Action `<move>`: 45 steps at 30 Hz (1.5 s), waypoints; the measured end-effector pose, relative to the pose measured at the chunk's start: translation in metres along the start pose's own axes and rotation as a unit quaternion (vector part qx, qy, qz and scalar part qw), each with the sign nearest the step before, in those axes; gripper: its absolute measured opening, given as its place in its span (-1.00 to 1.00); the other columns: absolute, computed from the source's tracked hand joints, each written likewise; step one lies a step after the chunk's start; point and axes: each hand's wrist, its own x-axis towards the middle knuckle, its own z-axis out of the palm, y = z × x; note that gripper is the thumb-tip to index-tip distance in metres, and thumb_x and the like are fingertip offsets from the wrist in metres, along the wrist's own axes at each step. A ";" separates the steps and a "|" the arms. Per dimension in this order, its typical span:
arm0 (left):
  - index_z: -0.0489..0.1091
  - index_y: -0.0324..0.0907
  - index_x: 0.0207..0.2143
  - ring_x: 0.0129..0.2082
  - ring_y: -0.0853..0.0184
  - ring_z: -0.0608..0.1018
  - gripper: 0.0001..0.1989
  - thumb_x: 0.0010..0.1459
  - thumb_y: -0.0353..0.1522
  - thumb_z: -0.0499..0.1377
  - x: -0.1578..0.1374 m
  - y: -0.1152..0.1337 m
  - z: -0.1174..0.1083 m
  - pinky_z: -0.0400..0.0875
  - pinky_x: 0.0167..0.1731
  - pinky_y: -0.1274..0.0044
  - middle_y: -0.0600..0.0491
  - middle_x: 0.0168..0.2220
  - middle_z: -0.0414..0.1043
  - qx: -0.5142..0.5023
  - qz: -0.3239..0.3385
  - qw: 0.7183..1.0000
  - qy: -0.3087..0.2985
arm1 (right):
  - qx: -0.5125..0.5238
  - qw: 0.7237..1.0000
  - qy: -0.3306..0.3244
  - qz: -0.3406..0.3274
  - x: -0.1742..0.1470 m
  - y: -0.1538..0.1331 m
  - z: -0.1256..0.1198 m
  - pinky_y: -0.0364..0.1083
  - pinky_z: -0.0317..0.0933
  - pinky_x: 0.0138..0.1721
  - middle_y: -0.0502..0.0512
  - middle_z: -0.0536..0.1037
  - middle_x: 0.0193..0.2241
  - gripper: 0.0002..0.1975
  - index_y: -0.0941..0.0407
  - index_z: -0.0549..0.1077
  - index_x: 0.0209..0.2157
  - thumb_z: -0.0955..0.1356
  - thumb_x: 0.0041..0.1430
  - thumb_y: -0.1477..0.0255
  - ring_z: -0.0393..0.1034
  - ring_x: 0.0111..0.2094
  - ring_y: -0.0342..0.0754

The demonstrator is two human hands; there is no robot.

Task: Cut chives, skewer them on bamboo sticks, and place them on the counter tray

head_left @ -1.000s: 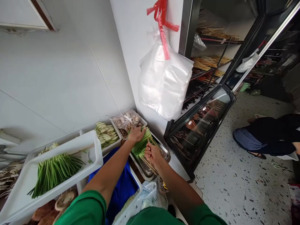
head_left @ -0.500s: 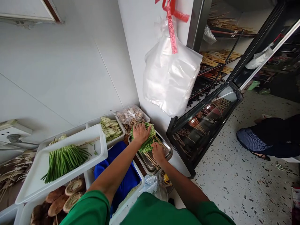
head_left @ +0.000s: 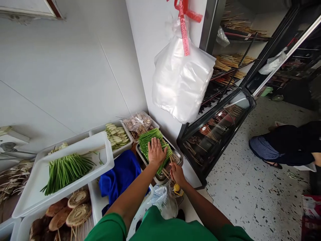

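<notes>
Trimmed green stalks, likely chives point(head_left: 147, 138), are threaded on wooden skewers and lie in a metal tray point(head_left: 178, 157) in the corner. My left hand point(head_left: 156, 153) rests flat on top of these green skewers, fingers stretched out. Just right of it, my right hand point(head_left: 177, 173) has its fingers curled round the bare ends of the wooden skewers point(head_left: 171, 158) at the tray's edge. How many sticks it grips is hidden.
Left stands a white tray point(head_left: 22, 201) with loose green stalks point(head_left: 66, 170), above skewered mushrooms point(head_left: 79, 214). A blue cloth point(head_left: 120, 177), sliced vegetables point(head_left: 116, 135) and a bagged bundle point(head_left: 137, 122) lie nearby. Plastic bags point(head_left: 183, 80) hang beside a glass cabinet point(head_left: 218, 130). Another person point(head_left: 288, 144) is at right.
My left hand has shifted right and toward me across the green skewers, flattening and uncovering more of them. My right hand has moved slightly right and toward me.
</notes>
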 end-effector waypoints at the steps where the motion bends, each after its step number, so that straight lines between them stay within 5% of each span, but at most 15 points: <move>1: 0.04 -0.48 0.22 0.30 0.08 -0.16 -0.26 0.23 -0.05 -0.19 0.001 0.001 -0.001 -0.31 0.25 0.17 -0.26 0.27 -0.08 0.000 -0.004 1.000 -0.004 | -0.053 0.999 0.005 -0.012 -0.002 0.000 -0.003 -0.13 0.18 -0.48 0.07 0.43 -0.58 -0.66 0.13 0.43 -0.28 0.12 0.23 0.28 0.35 -0.55 -0.09; 5: 0.00 -0.43 0.25 0.30 0.10 -0.20 -0.27 0.23 -0.05 -0.20 0.001 0.004 -0.011 -0.37 0.25 0.17 -0.22 0.28 -0.12 -0.008 -0.021 0.999 -0.027 | -0.310 0.948 0.025 -0.061 -0.008 -0.006 -0.013 -0.05 0.16 -0.11 0.22 0.49 -0.25 -0.75 0.10 0.46 -0.21 0.19 0.18 0.44 0.37 -0.12 0.08; 7: -0.04 -0.42 0.26 0.30 0.08 -0.22 -0.27 0.22 -0.06 -0.18 -0.001 0.008 -0.014 -0.38 0.24 0.16 -0.22 0.30 -0.18 -0.020 -0.029 0.999 -0.038 | -0.412 0.908 0.019 -0.065 -0.008 -0.010 -0.013 -0.04 0.15 -0.08 0.24 0.48 -0.20 -0.69 0.08 0.47 -0.20 0.14 0.22 0.48 0.35 -0.09 0.08; 10: -0.09 -0.40 0.28 0.30 0.06 -0.23 -0.25 0.22 -0.05 -0.17 -0.004 0.013 -0.016 -0.37 0.23 0.14 -0.23 0.30 -0.23 -0.023 -0.041 0.998 -0.048 | -0.455 0.889 -0.002 -0.058 -0.004 -0.016 -0.011 -0.06 0.15 -0.09 0.26 0.47 -0.15 -0.67 0.11 0.47 -0.17 0.12 0.25 0.48 0.34 -0.07 0.08; 17: -0.13 -0.36 0.29 0.30 0.08 -0.20 -0.23 0.22 0.00 -0.24 -0.003 0.013 -0.023 -0.35 0.23 0.16 -0.23 0.30 -0.21 -0.016 -0.053 0.997 -0.053 | -0.447 0.893 -0.051 -0.030 0.007 -0.024 -0.020 -0.09 0.15 -0.22 0.28 0.50 -0.18 -0.72 0.18 0.46 -0.18 0.17 0.27 0.40 0.39 -0.16 0.02; 26: -0.11 -0.42 0.28 0.30 0.05 -0.23 -0.08 0.10 0.09 -0.10 -0.014 0.009 -0.041 -0.48 0.22 0.18 -0.27 0.30 -0.20 0.000 0.029 0.995 -0.091 | -0.402 0.909 -0.114 -0.010 0.017 -0.020 -0.040 -0.17 0.07 -0.39 0.05 0.53 -0.37 -0.70 0.14 0.47 -0.36 0.37 0.04 0.17 0.38 -0.33 -0.11; 31: -0.17 -0.46 0.28 0.30 0.08 -0.27 -0.10 0.11 0.04 -0.08 -0.029 0.008 -0.050 -0.45 0.24 0.21 -0.23 0.31 -0.27 -0.006 0.057 0.996 -0.069 | -0.413 0.906 -0.088 -0.002 0.002 -0.019 -0.034 -0.14 0.05 -0.39 0.16 0.53 -0.30 -0.71 0.17 0.48 -0.28 0.36 0.06 0.23 0.39 -0.28 -0.05; 36: -0.17 -0.45 0.28 0.31 0.10 -0.24 -0.11 0.12 0.00 -0.05 -0.041 0.004 -0.044 -0.44 0.24 0.22 -0.22 0.30 -0.21 -0.020 0.064 0.992 -0.110 | -0.425 0.901 -0.081 -0.008 -0.003 -0.022 -0.030 -0.14 0.01 -0.40 0.15 0.54 -0.37 -0.82 0.15 0.50 -0.37 0.28 0.15 0.39 0.39 -0.34 -0.07; 45: -0.20 -0.47 0.28 0.31 0.10 -0.19 -0.11 0.13 0.02 -0.10 -0.004 -0.014 -0.038 -0.46 0.24 0.24 -0.23 0.30 -0.21 -0.030 -0.003 0.995 -0.094 | -0.417 0.906 -0.043 -0.050 0.034 -0.054 -0.032 -0.15 0.03 -0.37 0.11 0.54 -0.42 -0.70 0.13 0.54 -0.42 0.21 0.21 0.38 0.33 -0.39 -0.11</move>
